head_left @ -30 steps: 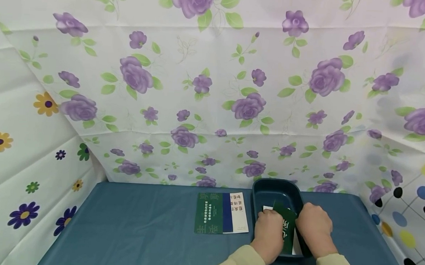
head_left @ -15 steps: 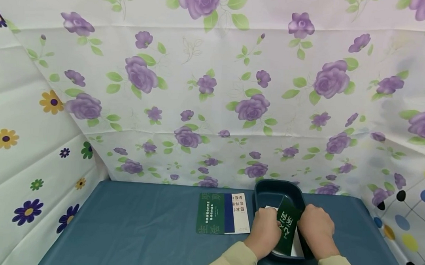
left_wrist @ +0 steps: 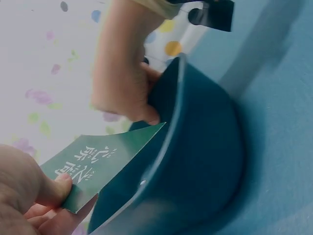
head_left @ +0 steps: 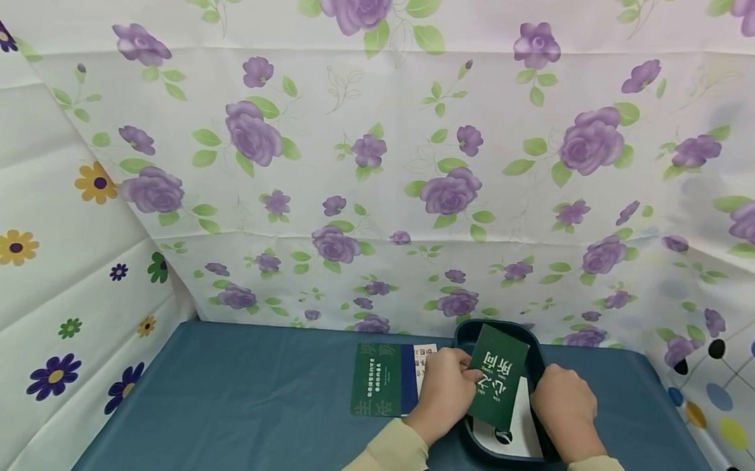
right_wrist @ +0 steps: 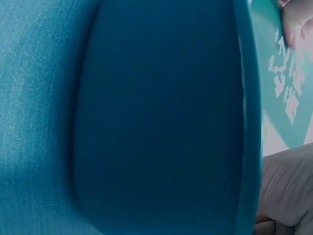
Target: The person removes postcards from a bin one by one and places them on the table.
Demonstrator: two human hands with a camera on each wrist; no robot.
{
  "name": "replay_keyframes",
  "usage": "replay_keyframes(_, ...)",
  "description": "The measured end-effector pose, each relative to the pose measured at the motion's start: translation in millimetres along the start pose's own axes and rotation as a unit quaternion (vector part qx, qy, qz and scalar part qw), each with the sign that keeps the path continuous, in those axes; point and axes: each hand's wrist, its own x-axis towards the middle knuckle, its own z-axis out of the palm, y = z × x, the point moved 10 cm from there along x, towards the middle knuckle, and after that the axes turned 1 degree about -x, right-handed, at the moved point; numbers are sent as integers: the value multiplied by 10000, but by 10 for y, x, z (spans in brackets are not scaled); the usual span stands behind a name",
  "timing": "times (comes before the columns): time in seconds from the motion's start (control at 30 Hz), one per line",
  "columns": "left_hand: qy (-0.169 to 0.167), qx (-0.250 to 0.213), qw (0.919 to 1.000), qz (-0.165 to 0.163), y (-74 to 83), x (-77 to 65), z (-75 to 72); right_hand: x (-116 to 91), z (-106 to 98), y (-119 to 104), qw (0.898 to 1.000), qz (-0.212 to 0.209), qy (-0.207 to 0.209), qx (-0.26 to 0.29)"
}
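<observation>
A dark green card (head_left: 500, 378) with white characters is pinched at its left edge by my left hand (head_left: 445, 393). The card is tilted above a deep blue plastic box (head_left: 541, 425). In the left wrist view, the thumb (left_wrist: 61, 188) lies on the card's printed face. My right hand (head_left: 566, 412) grips the box at its right rim, with its fingers partly hidden. Inside the box lies a white card (head_left: 520, 438) with a black drawing, partly covered by the green one. The box's outer wall (right_wrist: 166, 117) fills much of the right wrist view.
Left of the box, a green card (head_left: 376, 379) lies flat on the blue tablecloth (head_left: 250, 398). A blue and white piece (head_left: 426, 351) beside it is partly behind my left hand. Flowered sheeting (head_left: 368, 158) hangs behind the table and at the sides.
My left hand has lifted the green card up from the box and moved left with it, uncovering more of the white card. My right hand has stayed at the box's right rim.
</observation>
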Motion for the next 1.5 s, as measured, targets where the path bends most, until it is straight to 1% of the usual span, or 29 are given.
replay_keyframes(0.07,150,-62,9999,-31,-23,6,-107,5,-3,-2,10000,2,34,-5)
replay_keyframes(0.17,174,-132,9996,-171,-76,18,-240,13,-6,-1,10000,9,80,-32)
replay_keyframes(0.23,342,-301,9987,-247,-109,17,-361,17,-7,3,9999,18,101,-39)
replay_keyframes(0.3,315,-346,9983,-340,-145,27,-452,19,-7,8,9999,38,122,-42)
replay_keyframes(0.4,611,-376,9967,-369,-198,32,-650,21,-4,13,9999,55,128,-50)
replay_keyframes(0.47,737,-218,9962,-398,-243,39,-773,21,-5,14,9999,69,135,-56)
replay_keyframes(0.53,975,-116,9943,-407,-298,36,-913,21,-11,12,9998,70,153,-46)
replay_keyframes(0.67,1272,108,9901,-583,-454,8,-1164,19,-26,0,9998,52,190,22)
replay_keyframes(0.77,1395,210,9871,-759,-585,-29,-1332,17,-35,-2,9999,-21,127,105)
replay_keyframes(0.9,1440,371,9844,-942,-741,-72,-1523,19,-26,51,9994,-88,-116,316)
replay_keyframes(1.07,1578,630,9793,-1099,-930,-125,-1734,24,30,175,9958,-122,-479,767)
replay_keyframes(1.23,1704,805,9728,-1347,-1144,-194,-1908,38,75,251,9895,-242,-651,1268)
replay_keyframes(1.37,1711,893,9684,-1580,-1294,-235,-1985,49,113,274,9861,-287,-773,1445)
replay_keyframes(1.5,1639,877,9666,-1763,-1397,-260,-2002,57,146,307,9834,-256,-890,1557)
